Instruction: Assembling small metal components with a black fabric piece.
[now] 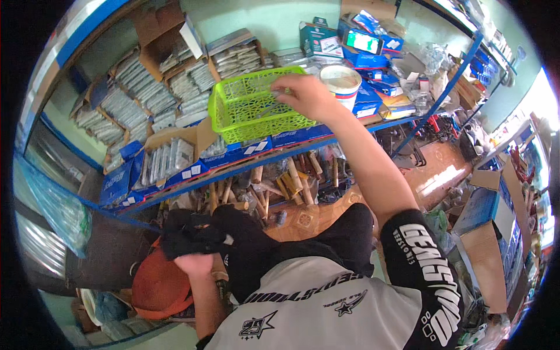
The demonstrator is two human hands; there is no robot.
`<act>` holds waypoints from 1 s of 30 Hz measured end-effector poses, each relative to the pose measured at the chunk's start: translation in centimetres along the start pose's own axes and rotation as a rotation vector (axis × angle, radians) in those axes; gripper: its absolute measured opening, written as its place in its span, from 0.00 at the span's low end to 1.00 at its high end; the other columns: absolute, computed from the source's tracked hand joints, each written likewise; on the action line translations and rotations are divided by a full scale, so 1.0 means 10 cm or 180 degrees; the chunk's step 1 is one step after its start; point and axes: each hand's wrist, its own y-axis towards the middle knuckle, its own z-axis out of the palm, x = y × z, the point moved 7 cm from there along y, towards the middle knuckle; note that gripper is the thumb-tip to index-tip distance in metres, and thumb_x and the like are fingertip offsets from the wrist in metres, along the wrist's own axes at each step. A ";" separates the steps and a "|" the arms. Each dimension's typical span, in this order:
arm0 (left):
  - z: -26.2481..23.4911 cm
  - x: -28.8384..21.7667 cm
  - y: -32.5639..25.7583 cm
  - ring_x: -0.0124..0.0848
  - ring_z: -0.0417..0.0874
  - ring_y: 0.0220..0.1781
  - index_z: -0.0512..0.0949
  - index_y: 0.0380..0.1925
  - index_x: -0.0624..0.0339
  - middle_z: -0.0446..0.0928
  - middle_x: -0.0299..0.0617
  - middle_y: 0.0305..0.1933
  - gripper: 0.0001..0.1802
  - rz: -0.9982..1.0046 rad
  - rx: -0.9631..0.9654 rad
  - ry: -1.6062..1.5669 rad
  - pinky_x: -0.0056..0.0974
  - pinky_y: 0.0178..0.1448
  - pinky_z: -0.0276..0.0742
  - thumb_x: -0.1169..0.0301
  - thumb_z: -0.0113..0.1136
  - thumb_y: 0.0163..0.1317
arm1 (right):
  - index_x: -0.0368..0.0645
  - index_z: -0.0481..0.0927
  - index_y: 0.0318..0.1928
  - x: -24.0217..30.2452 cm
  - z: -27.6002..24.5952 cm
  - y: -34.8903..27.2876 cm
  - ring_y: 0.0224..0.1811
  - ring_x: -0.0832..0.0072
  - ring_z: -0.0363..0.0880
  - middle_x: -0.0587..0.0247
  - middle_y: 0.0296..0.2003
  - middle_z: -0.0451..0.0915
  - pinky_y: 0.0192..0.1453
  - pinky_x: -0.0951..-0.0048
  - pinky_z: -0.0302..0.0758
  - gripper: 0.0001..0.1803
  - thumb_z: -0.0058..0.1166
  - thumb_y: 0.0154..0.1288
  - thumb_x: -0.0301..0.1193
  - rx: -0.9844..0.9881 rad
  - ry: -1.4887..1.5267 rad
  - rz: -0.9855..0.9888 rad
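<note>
My right hand [306,96] reaches over a bright green plastic basket [233,129] on the shelf. Its fingers are bent together at the basket's far right side. A thin grey metal piece [268,109] shows just below the fingertips; whether they grip it is hidden. Down at the lower left, my left hand [195,265] is closed on a black cloth item [189,233], held beside my leg. That item is blurred, and its exact kind is not clear.
A blue-edged shelf [280,144] carries cartons of flat, silvery wrapped packs [169,160]. A white bucket [340,81] stands right of the basket, near a phone [363,42] with a lit screen. Wooden handles [291,178] lie below; an orange-red round thing [160,283] sits at lower left.
</note>
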 end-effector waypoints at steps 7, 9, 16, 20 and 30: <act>-0.40 -0.54 -0.20 0.49 0.68 0.68 0.66 0.66 0.57 0.69 0.52 0.65 0.31 0.0535 0.0520 0.0024 0.56 0.75 0.57 0.49 0.44 0.71 | 0.44 0.81 0.52 -0.29 0.38 0.28 0.50 0.57 0.81 0.51 0.48 0.82 0.57 0.61 0.76 0.20 0.57 0.56 0.27 0.0739 0.0035 -0.0101; -0.45 -0.60 -0.23 0.49 0.65 0.71 0.64 0.68 0.56 0.66 0.52 0.69 0.32 0.0683 0.0370 -0.0070 0.56 0.76 0.54 0.49 0.44 0.71 | 0.41 0.81 0.50 -0.57 -0.02 0.22 0.46 0.56 0.82 0.50 0.46 0.83 0.53 0.61 0.77 0.18 0.56 0.58 0.27 0.0333 -0.0006 0.0272; -0.39 -0.72 -0.14 0.48 0.57 0.76 0.57 0.71 0.60 0.55 0.53 0.76 0.36 0.0543 0.0232 -0.0435 0.56 0.78 0.49 0.51 0.45 0.71 | 0.39 0.85 0.41 -1.78 -0.31 -0.02 0.38 0.59 0.84 0.49 0.35 0.85 0.43 0.59 0.78 0.15 0.59 0.54 0.33 0.2278 -0.1879 0.1561; -0.27 -0.51 0.09 0.49 0.62 0.73 0.58 0.70 0.63 0.59 0.54 0.73 0.37 0.0315 0.0479 -0.0510 0.56 0.76 0.51 0.50 0.47 0.70 | 0.40 0.85 0.45 -2.01 0.07 -0.07 0.42 0.62 0.84 0.52 0.42 0.86 0.43 0.57 0.78 0.18 0.60 0.54 0.33 0.2777 -0.0920 0.1260; -0.20 -0.27 0.23 0.49 0.70 0.67 0.67 0.67 0.55 0.66 0.54 0.69 0.32 0.0405 0.0446 -0.0238 0.53 0.73 0.60 0.50 0.48 0.69 | 0.35 0.83 0.46 -1.95 0.06 0.02 0.47 0.57 0.83 0.48 0.48 0.83 0.49 0.57 0.77 0.19 0.53 0.60 0.36 0.2403 -0.1465 0.1849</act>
